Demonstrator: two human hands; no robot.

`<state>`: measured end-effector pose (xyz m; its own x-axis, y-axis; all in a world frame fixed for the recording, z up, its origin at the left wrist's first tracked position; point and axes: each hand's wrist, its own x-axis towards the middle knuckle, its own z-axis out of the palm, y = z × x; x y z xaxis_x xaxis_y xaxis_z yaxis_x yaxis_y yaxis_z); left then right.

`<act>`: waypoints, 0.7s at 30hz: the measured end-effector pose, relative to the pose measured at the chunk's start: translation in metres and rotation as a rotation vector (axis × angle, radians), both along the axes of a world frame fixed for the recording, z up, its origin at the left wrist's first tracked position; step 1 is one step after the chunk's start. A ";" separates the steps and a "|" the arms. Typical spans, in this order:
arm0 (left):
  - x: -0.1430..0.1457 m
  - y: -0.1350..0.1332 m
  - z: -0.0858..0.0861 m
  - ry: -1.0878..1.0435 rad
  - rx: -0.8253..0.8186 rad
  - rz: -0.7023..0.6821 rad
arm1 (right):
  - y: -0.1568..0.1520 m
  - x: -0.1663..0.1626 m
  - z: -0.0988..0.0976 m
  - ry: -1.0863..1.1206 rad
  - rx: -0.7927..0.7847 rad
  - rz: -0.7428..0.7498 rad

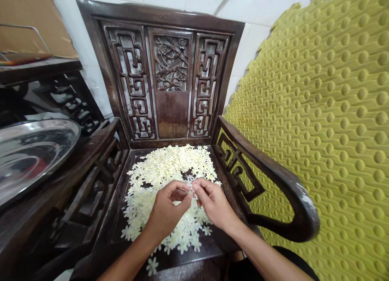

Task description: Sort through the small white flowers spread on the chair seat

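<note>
A heap of small white flowers (165,167) covers the seat of a dark carved wooden chair (170,82). Both hands hover over the heap near its front. My left hand (168,210) is curled in a pinch, fingertips meeting those of my right hand (212,202). Between the fingertips sits a tiny white flower (190,186), with what looks like a thin thread or needle at the left fingers. My right hand also pinches this flower. The flowers beneath the hands are partly hidden.
A shiny round metal tray (30,151) rests on a dark side table at the left. A yellow bumpy foam mat (328,110) leans at the right, beside the chair's curved armrest (273,175). One flower (152,266) lies at the seat's front edge. White tiled wall behind.
</note>
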<state>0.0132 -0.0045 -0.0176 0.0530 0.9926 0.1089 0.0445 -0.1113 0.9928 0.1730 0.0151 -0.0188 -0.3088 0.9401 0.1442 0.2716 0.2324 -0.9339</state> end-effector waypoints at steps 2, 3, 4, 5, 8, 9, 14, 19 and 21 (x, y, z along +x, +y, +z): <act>0.000 0.000 -0.002 0.014 0.010 0.006 | 0.000 -0.001 -0.001 0.020 -0.018 0.003; 0.000 0.001 -0.003 0.019 0.016 0.008 | -0.001 -0.001 -0.001 0.024 -0.025 0.007; 0.000 0.001 -0.003 0.020 0.023 0.012 | -0.001 -0.001 0.000 0.026 -0.028 0.010; -0.001 0.001 -0.004 0.020 0.028 0.015 | -0.001 -0.002 0.001 0.027 -0.030 0.016; -0.001 0.001 -0.004 0.017 0.036 0.036 | -0.003 -0.002 0.004 0.029 -0.040 0.036; -0.001 0.000 -0.004 0.013 0.031 0.037 | -0.003 -0.002 0.004 0.028 -0.045 0.041; -0.003 0.001 -0.006 0.037 -0.028 0.062 | -0.003 -0.003 0.004 -0.017 -0.027 0.025; -0.007 0.007 -0.010 0.110 -0.028 0.171 | 0.000 -0.002 -0.001 -0.037 0.002 -0.015; -0.008 0.010 -0.011 0.109 -0.026 0.206 | 0.002 -0.001 -0.003 -0.031 0.001 -0.054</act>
<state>0.0056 0.0051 -0.0285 -0.1407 0.9862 0.0875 0.1711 -0.0628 0.9833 0.1725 0.0171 -0.0217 -0.2619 0.9555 0.1361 0.3123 0.2173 -0.9248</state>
